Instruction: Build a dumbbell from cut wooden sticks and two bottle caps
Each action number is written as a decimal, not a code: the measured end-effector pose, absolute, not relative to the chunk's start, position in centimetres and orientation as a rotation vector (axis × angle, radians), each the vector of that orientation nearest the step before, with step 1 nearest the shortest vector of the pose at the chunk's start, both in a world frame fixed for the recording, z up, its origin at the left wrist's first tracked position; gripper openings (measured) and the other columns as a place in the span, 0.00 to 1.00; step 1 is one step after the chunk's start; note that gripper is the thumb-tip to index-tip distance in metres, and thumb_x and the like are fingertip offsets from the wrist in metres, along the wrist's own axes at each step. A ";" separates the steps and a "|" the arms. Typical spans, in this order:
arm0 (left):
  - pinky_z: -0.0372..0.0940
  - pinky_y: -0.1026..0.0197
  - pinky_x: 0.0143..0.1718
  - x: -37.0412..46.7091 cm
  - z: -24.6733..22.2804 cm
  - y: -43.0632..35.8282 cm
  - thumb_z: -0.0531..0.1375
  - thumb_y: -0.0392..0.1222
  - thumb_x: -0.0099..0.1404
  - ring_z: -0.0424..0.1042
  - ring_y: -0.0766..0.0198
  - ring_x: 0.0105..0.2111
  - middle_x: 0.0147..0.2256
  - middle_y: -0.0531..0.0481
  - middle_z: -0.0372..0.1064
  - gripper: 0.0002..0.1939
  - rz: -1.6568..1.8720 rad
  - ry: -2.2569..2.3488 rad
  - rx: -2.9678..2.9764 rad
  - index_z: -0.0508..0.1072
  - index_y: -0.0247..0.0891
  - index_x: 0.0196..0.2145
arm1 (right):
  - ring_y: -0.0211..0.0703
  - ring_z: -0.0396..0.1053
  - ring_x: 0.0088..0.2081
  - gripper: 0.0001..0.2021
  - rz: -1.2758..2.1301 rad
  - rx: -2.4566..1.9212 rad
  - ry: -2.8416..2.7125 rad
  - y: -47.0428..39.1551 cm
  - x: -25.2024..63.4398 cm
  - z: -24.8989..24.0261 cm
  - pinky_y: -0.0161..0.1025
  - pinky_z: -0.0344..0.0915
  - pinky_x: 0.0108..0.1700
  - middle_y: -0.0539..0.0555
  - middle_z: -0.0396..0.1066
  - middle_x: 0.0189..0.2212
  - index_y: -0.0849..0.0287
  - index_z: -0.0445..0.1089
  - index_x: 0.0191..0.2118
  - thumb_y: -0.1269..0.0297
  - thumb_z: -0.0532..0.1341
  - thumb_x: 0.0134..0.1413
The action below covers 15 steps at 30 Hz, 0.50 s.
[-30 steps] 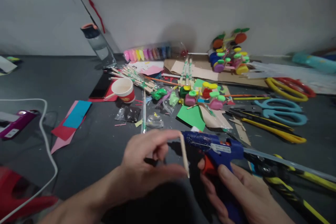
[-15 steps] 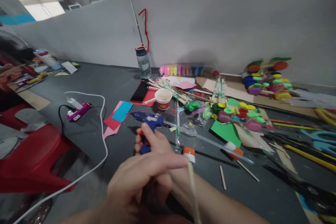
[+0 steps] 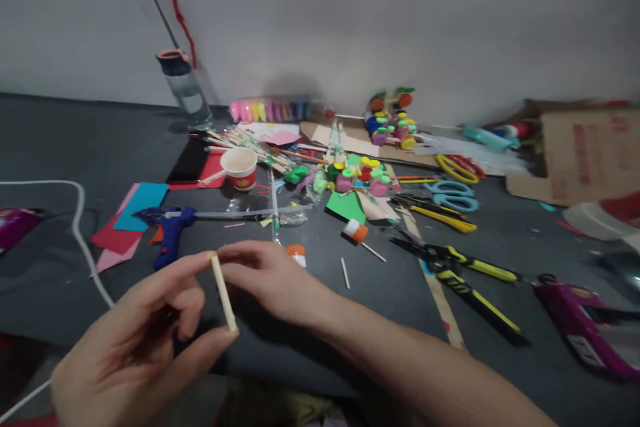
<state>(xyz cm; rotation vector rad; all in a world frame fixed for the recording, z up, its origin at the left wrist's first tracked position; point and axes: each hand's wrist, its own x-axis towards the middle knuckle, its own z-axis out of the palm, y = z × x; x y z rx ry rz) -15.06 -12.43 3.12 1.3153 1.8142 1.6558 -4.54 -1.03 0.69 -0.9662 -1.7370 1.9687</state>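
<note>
My left hand point(image 3: 135, 340) is closed in a pinch on a short wooden stick point(image 3: 223, 293), its ends between index finger and thumb. The stick stands nearly upright, leaning a little. Beside it my right hand point(image 3: 275, 280) reaches in from the right, fingers stretched out toward the stick's upper end; their tips are partly hidden, and nothing shows in them. A blue glue gun point(image 3: 173, 233) lies on the dark table beyond both hands, a clear glue stick point(image 3: 240, 214) running out of its back. Near my right hand is a white-and-orange glue cap or tube point(image 3: 297, 254).
Behind stand a paper cup point(image 3: 240, 170) and a water bottle point(image 3: 187, 93). Coloured paper point(image 3: 143, 203), clay pieces point(image 3: 345, 180) and scissors point(image 3: 453, 195) cover the middle. Yellow-black pliers point(image 3: 465, 273) and a purple power strip point(image 3: 585, 327) lie right. A white cable point(image 3: 80, 213) crosses the left.
My right hand has let go of the glue gun, which now lies on the table, and moved beside the stick. My left hand holds the stick more upright. The view has swung right.
</note>
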 end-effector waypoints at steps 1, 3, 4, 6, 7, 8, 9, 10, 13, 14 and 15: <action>0.64 0.74 0.26 -14.9 2.9 -12.0 0.69 0.39 0.56 0.65 0.73 0.23 0.24 0.60 0.61 0.24 1.581 1.750 1.418 0.75 0.49 0.51 | 0.41 0.74 0.38 0.09 1.840 -0.995 -1.832 -0.9 -1.3 1.1 0.38 0.69 0.43 0.50 0.76 0.38 0.58 0.74 0.47 0.67 0.63 0.61; 0.63 0.75 0.23 -14.1 2.6 -10.9 0.67 0.39 0.60 0.64 0.74 0.21 0.24 0.61 0.61 0.24 1.387 1.591 1.660 0.72 0.49 0.54 | 0.45 0.71 0.44 0.12 1.505 -1.096 -2.024 -0.5 5.0 1.7 0.43 0.65 0.49 0.55 0.74 0.43 0.58 0.74 0.49 0.66 0.60 0.62; 0.64 0.74 0.25 -13.5 2.4 -10.1 0.66 0.38 0.61 0.65 0.74 0.22 0.25 0.61 0.62 0.23 1.313 1.546 1.752 0.72 0.48 0.54 | 0.49 0.69 0.45 0.12 1.340 -1.155 -2.114 -0.2 7.8 1.7 0.47 0.63 0.51 0.58 0.73 0.42 0.60 0.74 0.49 0.65 0.60 0.62; 0.62 0.75 0.25 -11.9 2.2 -8.5 0.66 0.36 0.60 0.62 0.75 0.21 0.24 0.61 0.61 0.23 1.290 1.490 1.889 0.71 0.44 0.53 | 0.52 0.69 0.41 0.13 1.107 -1.240 -2.289 0.6 12.0 1.2 0.49 0.63 0.46 0.60 0.71 0.41 0.60 0.74 0.49 0.66 0.61 0.59; 0.61 0.75 0.24 -11.0 2.0 -7.7 0.66 0.35 0.60 0.61 0.75 0.21 0.24 0.62 0.60 0.21 1.264 1.468 1.940 0.72 0.42 0.51 | 0.50 0.69 0.37 0.15 1.032 -1.260 -2.369 0.9 13.3 0.7 0.47 0.64 0.42 0.60 0.71 0.40 0.59 0.74 0.51 0.67 0.63 0.58; 0.60 0.75 0.24 -10.1 1.8 -7.0 0.66 0.34 0.59 0.59 0.76 0.20 0.23 0.63 0.59 0.20 1.243 1.453 1.979 0.72 0.41 0.50 | 0.49 0.69 0.36 0.16 0.963 -1.270 -2.437 1.2 14.2 0.2 0.45 0.64 0.40 0.59 0.70 0.40 0.58 0.73 0.52 0.68 0.64 0.57; 0.60 0.75 0.24 -9.3 1.5 -6.4 0.65 0.34 0.59 0.59 0.75 0.20 0.22 0.63 0.59 0.19 1.225 1.441 2.013 0.73 0.38 0.48 | 0.49 0.70 0.36 0.18 0.907 -1.270 -2.500 1.3 14.5 -0.3 0.44 0.65 0.38 0.59 0.70 0.41 0.57 0.72 0.53 0.69 0.64 0.56; 0.59 0.74 0.23 -8.6 1.2 -5.8 0.65 0.34 0.59 0.59 0.75 0.20 0.22 0.63 0.59 0.18 1.213 1.433 2.053 0.73 0.37 0.47 | 0.49 0.70 0.37 0.19 0.858 -1.261 -2.554 1.5 14.5 -0.8 0.43 0.65 0.38 0.59 0.70 0.42 0.57 0.71 0.53 0.70 0.65 0.56; 0.59 0.72 0.23 -7.5 0.0 -5.0 0.65 0.35 0.59 0.60 0.74 0.19 0.22 0.62 0.58 0.17 1.138 1.432 2.141 0.73 0.34 0.47 | 0.50 0.71 0.40 0.18 0.756 -1.196 -2.686 1.9 13.4 -1.7 0.42 0.66 0.39 0.59 0.69 0.43 0.58 0.70 0.53 0.71 0.65 0.57; 0.58 0.72 0.23 -7.4 -0.5 -5.0 0.65 0.35 0.59 0.59 0.74 0.19 0.22 0.62 0.58 0.17 1.104 1.442 2.145 0.73 0.34 0.47 | 0.49 0.71 0.40 0.16 0.736 -1.167 -2.721 2.0 13.0 -1.8 0.41 0.66 0.39 0.58 0.69 0.42 0.58 0.70 0.52 0.72 0.64 0.58; 0.58 0.72 0.22 -7.4 -1.0 -5.0 0.64 0.35 0.59 0.59 0.74 0.19 0.22 0.63 0.57 0.18 1.072 1.456 2.131 0.73 0.34 0.48 | 0.48 0.71 0.39 0.14 0.721 -1.137 -2.748 2.2 12.6 -1.9 0.40 0.66 0.38 0.57 0.69 0.40 0.59 0.71 0.51 0.71 0.64 0.58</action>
